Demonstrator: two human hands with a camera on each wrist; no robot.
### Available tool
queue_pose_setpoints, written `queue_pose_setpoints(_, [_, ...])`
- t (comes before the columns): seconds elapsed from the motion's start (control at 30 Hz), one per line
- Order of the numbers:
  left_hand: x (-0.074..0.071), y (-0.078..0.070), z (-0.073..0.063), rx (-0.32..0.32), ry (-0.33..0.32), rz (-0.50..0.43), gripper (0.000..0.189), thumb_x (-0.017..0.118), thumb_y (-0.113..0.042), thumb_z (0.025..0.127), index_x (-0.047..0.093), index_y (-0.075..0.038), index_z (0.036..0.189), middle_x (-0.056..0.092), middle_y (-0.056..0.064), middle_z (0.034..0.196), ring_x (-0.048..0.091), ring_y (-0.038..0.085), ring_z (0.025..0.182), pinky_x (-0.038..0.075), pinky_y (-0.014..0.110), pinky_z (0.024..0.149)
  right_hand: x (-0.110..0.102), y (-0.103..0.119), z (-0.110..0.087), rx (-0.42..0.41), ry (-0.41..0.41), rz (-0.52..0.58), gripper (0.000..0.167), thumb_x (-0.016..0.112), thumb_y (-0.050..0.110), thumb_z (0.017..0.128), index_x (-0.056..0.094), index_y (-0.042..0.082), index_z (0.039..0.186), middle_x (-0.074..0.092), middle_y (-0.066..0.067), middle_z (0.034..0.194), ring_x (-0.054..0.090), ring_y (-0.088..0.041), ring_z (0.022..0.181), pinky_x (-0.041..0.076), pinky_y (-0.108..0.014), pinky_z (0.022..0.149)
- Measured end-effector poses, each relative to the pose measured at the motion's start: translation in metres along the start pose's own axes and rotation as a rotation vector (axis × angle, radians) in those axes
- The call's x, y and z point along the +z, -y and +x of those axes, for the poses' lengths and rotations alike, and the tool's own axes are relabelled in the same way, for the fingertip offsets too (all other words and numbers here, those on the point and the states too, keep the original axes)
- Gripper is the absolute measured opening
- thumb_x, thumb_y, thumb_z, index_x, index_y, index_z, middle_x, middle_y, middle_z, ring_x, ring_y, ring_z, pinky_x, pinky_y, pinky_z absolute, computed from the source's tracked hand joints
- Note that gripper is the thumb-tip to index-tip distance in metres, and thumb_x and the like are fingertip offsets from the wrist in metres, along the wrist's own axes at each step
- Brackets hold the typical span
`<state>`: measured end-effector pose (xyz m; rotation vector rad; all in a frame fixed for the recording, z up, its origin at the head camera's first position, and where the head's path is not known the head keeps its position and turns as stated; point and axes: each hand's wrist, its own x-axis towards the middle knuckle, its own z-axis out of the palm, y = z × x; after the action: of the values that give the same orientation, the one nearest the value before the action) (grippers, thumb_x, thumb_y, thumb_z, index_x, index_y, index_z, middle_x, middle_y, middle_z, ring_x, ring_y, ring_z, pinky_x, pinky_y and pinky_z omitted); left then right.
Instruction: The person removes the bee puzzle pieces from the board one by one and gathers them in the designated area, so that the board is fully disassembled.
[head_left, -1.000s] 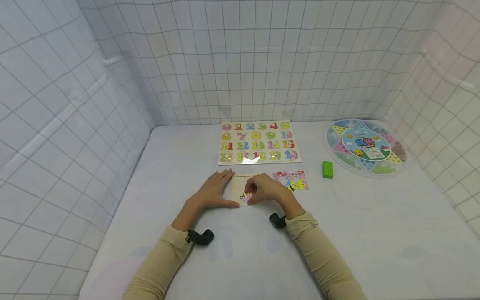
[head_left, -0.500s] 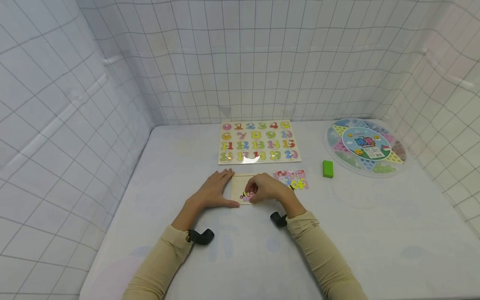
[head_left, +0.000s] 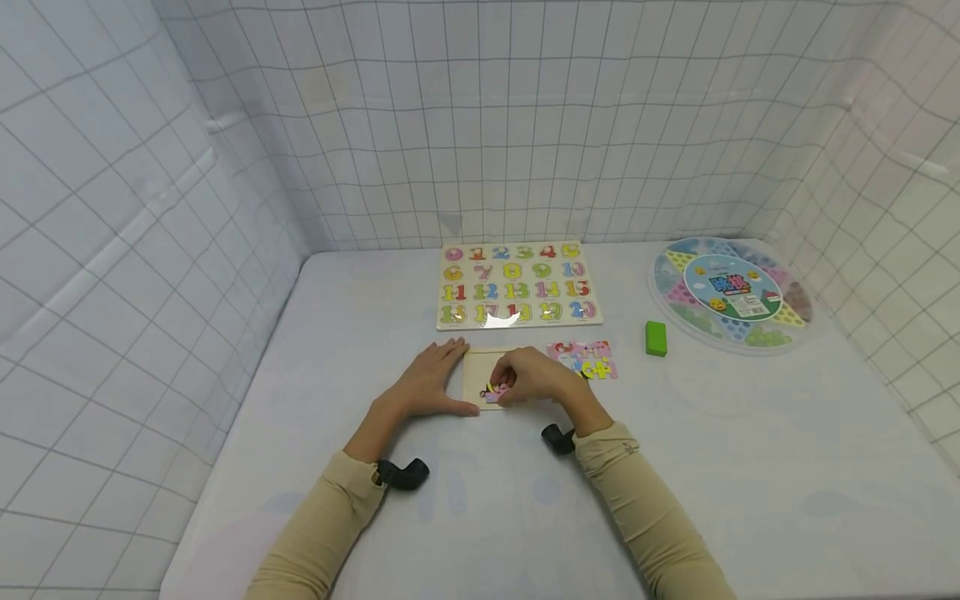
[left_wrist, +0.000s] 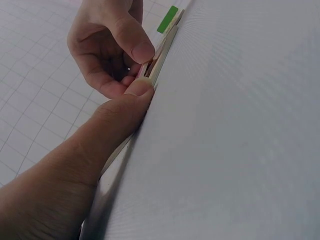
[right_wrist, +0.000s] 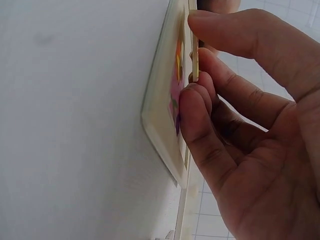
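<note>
A small wooden puzzle tray (head_left: 480,363) lies in front of the person, its base bare wood at the upper left. Along the tray's left side rests the left hand (head_left: 429,380), fingers straight and spread, thumb at the near edge. Over the tray the right hand (head_left: 534,377) pinches a thin puzzle piece (right_wrist: 195,62) between thumb and fingers. This piece is tilted above the tray and shows pink and yellow print in the head view. Beneath the right hand, the right wrist view shows a coloured printed patch (right_wrist: 176,92) inside the tray; the hand hides most of it from above.
Several joined pink and yellow puzzle pieces (head_left: 602,367) lie right of the tray. Behind stands a number board (head_left: 517,279). A green block (head_left: 656,339) and a round game box (head_left: 731,292) are at the right. Gridded white cloth walls (head_left: 495,125) enclose the table.
The right hand has shifted very slightly right with the puzzle piece, which has tilted a little. The left hand and the tray have stayed put.
</note>
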<state>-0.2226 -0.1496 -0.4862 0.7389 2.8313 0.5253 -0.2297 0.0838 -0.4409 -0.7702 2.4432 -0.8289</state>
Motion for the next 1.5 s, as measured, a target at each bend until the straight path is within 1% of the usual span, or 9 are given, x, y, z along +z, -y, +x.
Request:
queue_pose_setpoints(0.17, [0.000, -0.001, 0.000, -0.001, -0.003, 0.001, 0.117, 0.074, -0.070, 0.067, 0.025, -0.009, 0.155, 0.023, 0.011, 0.162, 0.021, 0.030, 0.151, 0.014, 0.050, 0.125, 0.000, 0.000, 0.000, 0.001, -0.005, 0.015, 0.020, 0.081, 0.010, 0.076, 0.071, 0.009, 0.094, 0.066, 0.001, 0.085, 0.058, -0.010, 0.076, 0.050, -0.020, 0.068])
queue_pose_setpoints(0.47, [-0.001, -0.002, -0.001, -0.007, 0.002, 0.008, 0.116, 0.073, -0.070, 0.068, 0.025, -0.009, 0.154, 0.023, 0.012, 0.162, 0.021, 0.032, 0.150, 0.016, 0.051, 0.124, 0.000, -0.003, 0.002, -0.014, -0.006, 0.011, 0.021, 0.081, 0.009, 0.077, 0.072, 0.009, 0.095, 0.067, 0.000, 0.085, 0.058, -0.009, 0.075, 0.051, -0.020, 0.067])
queue_pose_setpoints(0.83, [-0.001, -0.001, -0.001, -0.004, -0.002, -0.002, 0.117, 0.074, -0.070, 0.067, 0.026, -0.009, 0.154, 0.024, 0.012, 0.162, 0.021, 0.032, 0.150, 0.016, 0.051, 0.124, -0.001, -0.002, 0.000, -0.037, -0.007, 0.007, 0.020, 0.082, 0.011, 0.076, 0.073, 0.010, 0.094, 0.068, 0.001, 0.084, 0.059, -0.008, 0.075, 0.051, -0.019, 0.067])
queue_pose_setpoints(1.1, [-0.001, -0.002, -0.002, 0.000, -0.005, -0.002, 0.117, 0.073, -0.071, 0.068, 0.026, -0.008, 0.154, 0.024, 0.013, 0.162, 0.022, 0.032, 0.150, 0.017, 0.051, 0.124, -0.001, -0.001, 0.000, -0.030, -0.008, 0.017, 0.021, 0.084, 0.012, 0.075, 0.073, 0.010, 0.093, 0.068, 0.001, 0.083, 0.059, -0.008, 0.074, 0.051, -0.019, 0.066])
queue_pose_setpoints(1.33, [-0.002, -0.003, -0.002, 0.004, -0.004, -0.003, 0.116, 0.073, -0.070, 0.068, 0.027, -0.008, 0.154, 0.025, 0.013, 0.161, 0.023, 0.033, 0.150, 0.017, 0.051, 0.124, -0.002, -0.002, -0.004, -0.014, -0.025, 0.041, 0.023, 0.084, 0.012, 0.075, 0.072, 0.010, 0.095, 0.067, 0.001, 0.084, 0.060, -0.010, 0.075, 0.052, -0.021, 0.067])
queue_pose_setpoints(1.5, [-0.002, -0.003, -0.002, -0.002, 0.004, -0.003, 0.117, 0.072, -0.071, 0.068, 0.026, -0.008, 0.154, 0.024, 0.013, 0.162, 0.022, 0.033, 0.150, 0.016, 0.051, 0.124, -0.007, -0.008, -0.012, -0.007, -0.039, 0.039, 0.025, 0.084, 0.013, 0.075, 0.072, 0.009, 0.097, 0.067, 0.000, 0.087, 0.059, -0.011, 0.078, 0.052, -0.022, 0.069])
